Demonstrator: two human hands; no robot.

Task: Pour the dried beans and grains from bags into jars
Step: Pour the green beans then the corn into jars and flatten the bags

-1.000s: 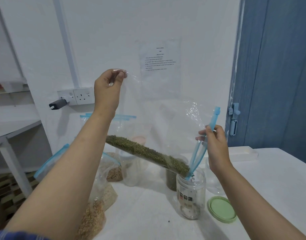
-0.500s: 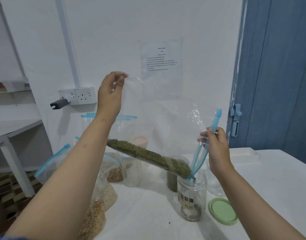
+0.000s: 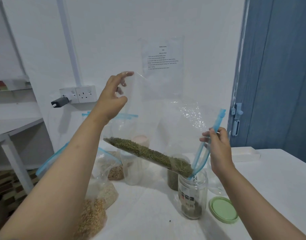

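Head view, pouring step in hand. White table [image 3: 252, 179] carries everything. Clear bag [image 3: 166, 122] is held tilted above it, largest thing in play: closed bottom corner high at the left, blue zip mouth [image 3: 203, 153] low at the right, its lowest end dipping into the open jar [image 3: 192, 196]. Long axis of the bean load runs diagonally, upper left to lower right, pointing down into the jar mouth. Green beans [image 3: 148, 154] lie as a band along the bag's lower edge, bunched toward the zip end; a shallow layer already sits in the jar bottom, so the pour looks early, most beans not yet through.

Left hand [image 3: 112, 97] high, fingertips pinching the bag's top corner, other fingers loosely spread. Right hand [image 3: 216, 144] pinches the blue zip strip just above the jar, steering the opening.

Next move, by my reading: raise the left corner further or shake lightly, keeping the mouth inside the rim; a wide slack opening could spill.

Green lid [image 3: 224, 209] lies flat just right of the jar. Other grain bags [image 3: 103, 187] stand at the left.
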